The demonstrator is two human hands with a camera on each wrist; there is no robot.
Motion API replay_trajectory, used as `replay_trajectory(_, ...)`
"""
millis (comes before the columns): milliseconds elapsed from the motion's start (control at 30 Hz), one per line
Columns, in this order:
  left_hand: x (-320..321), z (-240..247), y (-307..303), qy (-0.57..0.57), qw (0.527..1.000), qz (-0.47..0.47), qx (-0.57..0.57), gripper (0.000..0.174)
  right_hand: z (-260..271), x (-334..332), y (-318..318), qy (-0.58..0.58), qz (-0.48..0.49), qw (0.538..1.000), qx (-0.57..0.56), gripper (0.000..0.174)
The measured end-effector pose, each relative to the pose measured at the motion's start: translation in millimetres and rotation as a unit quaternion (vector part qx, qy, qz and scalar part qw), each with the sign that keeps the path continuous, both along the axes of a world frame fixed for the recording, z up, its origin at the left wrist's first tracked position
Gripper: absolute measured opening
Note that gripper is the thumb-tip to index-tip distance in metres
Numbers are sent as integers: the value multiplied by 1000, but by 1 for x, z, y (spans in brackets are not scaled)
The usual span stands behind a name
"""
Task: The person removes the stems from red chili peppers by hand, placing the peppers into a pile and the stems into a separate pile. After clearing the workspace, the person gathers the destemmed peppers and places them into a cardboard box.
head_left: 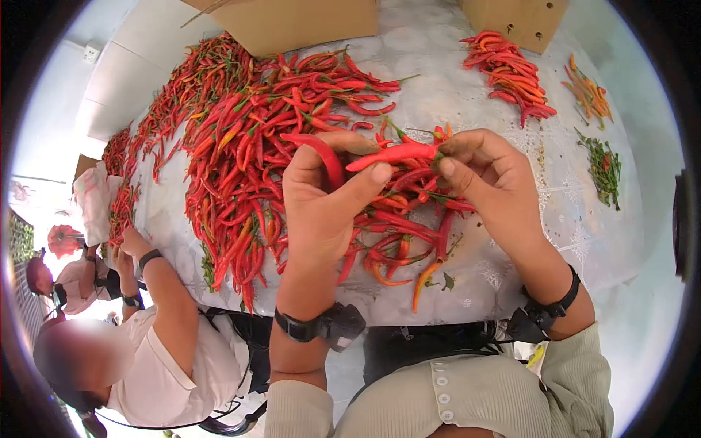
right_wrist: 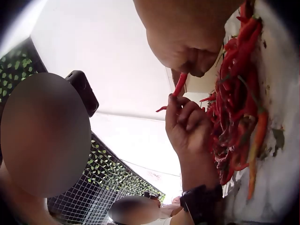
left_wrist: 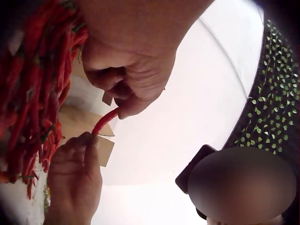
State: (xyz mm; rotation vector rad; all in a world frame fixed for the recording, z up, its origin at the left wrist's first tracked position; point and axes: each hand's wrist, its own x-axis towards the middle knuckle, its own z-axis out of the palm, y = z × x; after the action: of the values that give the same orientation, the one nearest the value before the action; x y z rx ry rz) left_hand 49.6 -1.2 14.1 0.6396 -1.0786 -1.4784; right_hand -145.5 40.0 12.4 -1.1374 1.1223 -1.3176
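Over the table, my left hand [head_left: 318, 204] pinches a red chili pepper [head_left: 398, 154] between thumb and forefinger near its pointed end. At the pepper's green stem end, the thumb and fingertips of my right hand [head_left: 500, 171] pinch it. A second, curved red chili [head_left: 321, 153] is tucked in the fingers of the left hand, its tip jutting out to the left. Both wrist views show the pinched chili [left_wrist: 104, 122] stretched between the two hands. Below and behind them spreads a large heap of red chilies [head_left: 241, 146] with green stems.
At the upper right lie a pile of red chilies [head_left: 511, 77], a few orange ones [head_left: 588, 95] and a bunch of thin green stems [head_left: 604, 171]. Cardboard boxes [head_left: 314, 25] stand at the back of the patterned tablecloth [head_left: 577, 219]. Another person [head_left: 175, 350] works close on the left.
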Motion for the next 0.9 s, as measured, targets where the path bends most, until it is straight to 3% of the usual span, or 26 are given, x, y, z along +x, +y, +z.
replay_trajectory(167,-3,2,3,-2,1000,-19,3,27,-3,9,3,-1,41,999,24,17)
replay_trajectory(367,-12,-3,4,-70,997,-28,-22,27,-8,21,12,-12,-16,996,-91,16)
replay_trajectory(600,-11,-12,-2,-118,983,-29,-138,29,-4,15,13,101,-52,982,-154,14)
replay_trajectory(900,-8,-11,-1,-121,982,-67,-128,30,-4,9,10,234,-82,924,-292,18)
